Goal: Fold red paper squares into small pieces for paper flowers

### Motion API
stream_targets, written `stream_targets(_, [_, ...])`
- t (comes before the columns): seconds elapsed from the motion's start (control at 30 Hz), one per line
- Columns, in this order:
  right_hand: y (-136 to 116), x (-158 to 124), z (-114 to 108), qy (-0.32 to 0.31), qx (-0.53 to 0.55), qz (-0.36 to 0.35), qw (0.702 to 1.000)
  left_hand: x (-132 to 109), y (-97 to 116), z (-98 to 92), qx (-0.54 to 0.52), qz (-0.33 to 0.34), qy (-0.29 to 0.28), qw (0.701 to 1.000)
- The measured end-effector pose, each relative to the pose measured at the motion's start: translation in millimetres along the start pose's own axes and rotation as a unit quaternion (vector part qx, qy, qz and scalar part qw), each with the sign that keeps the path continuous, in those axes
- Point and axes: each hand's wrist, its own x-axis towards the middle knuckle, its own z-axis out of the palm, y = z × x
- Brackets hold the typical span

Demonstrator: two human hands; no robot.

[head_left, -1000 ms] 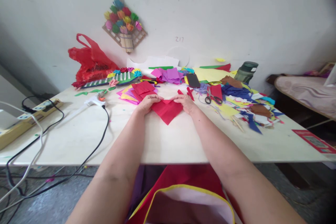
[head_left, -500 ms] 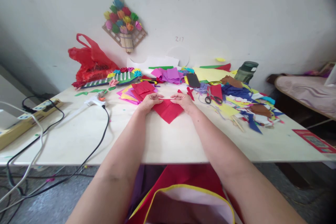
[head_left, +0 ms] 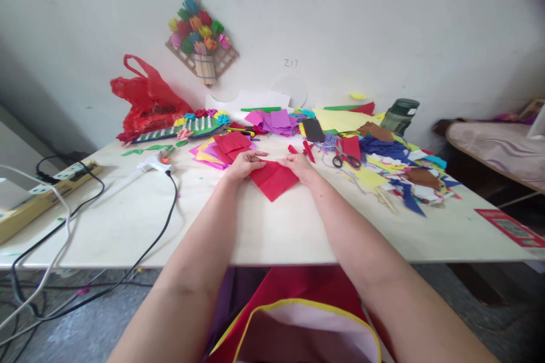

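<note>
A red paper sheet [head_left: 272,181] lies folded on the white table [head_left: 264,227], one corner pointing toward me. My left hand [head_left: 243,163] rests on its upper left edge with the fingers stretched out flat over the paper. My right hand [head_left: 301,165] presses on the upper right edge, its fingers curled down onto the fold. Both forearms reach in from the near edge.
A stack of coloured paper squares [head_left: 225,147] lies just behind my hands. Scissors [head_left: 343,156], a dark phone [head_left: 314,130] and many paper scraps [head_left: 400,167] fill the right side. A glue gun [head_left: 155,163] with a black cable, a power strip [head_left: 46,193] and a red plastic bag [head_left: 147,99] are at the left.
My left hand's fingers have stretched out rightward along the top edge of the red paper. The upper flap now lies flat. My right hand has barely moved.
</note>
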Motion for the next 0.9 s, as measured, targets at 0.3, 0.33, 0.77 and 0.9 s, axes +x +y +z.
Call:
stream_targets(0.3, [-2.4,-0.8,-0.6,-0.005,-0.117,-0.074,0.990,0.6,0.8,-0.6,0.019,-0.011,-0.001,1.000])
stream_targets(0.33, [-3.2,-1.4,-0.7,-0.012,-0.119,-0.076,0.990,0.7,0.8,-0.6,0.021,-0.012,-0.001,1.000])
stream_targets(0.77, [-2.1,-0.6,1.1,-0.012,-0.083,-0.044,0.995,-1.7,5.4,2.5,0.080,-0.003,0.031,0.996])
stream_targets(0.9, [-4.9,-3.3,2.7,-0.036,-0.060,-0.037,0.997,-0.7,4.2,2.5,0.136,0.006,0.025,0.990])
